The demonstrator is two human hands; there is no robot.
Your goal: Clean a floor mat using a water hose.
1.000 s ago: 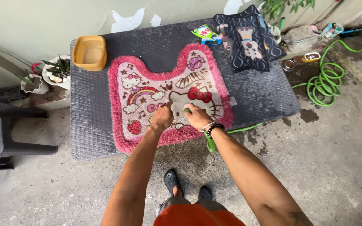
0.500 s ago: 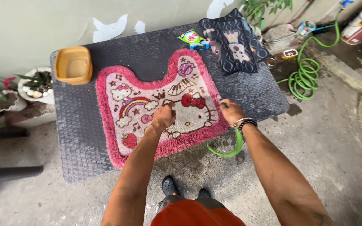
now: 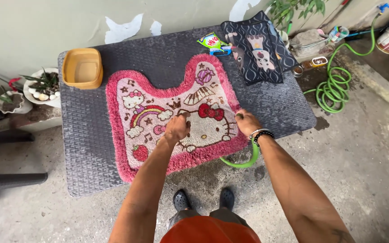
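My left hand (image 3: 177, 128) closed in a fist on the fluffy pink cartoon-cat bath mat (image 3: 176, 112), my right hand (image 3: 246, 121) just beside it gripping the green rubber hose (image 3: 245, 160), mat flat on the grey woven table (image 3: 86, 148) under both hands

We see a dark grey woven table (image 3: 91, 148) bearing a pink cartoon mat (image 3: 176, 112) at its centre, an orange tub (image 3: 83, 68) at ten o'clock, a green packet (image 3: 212, 42) at twelve and a dark patterned mat (image 3: 257, 47) at one o'clock.

pink cartoon bath mat (image 3: 172, 117) flat on a dark woven table (image 3: 86, 148), left hand (image 3: 177, 127) fisted on it, right hand (image 3: 246, 122) gripping a green hose (image 3: 248, 157) at its edge
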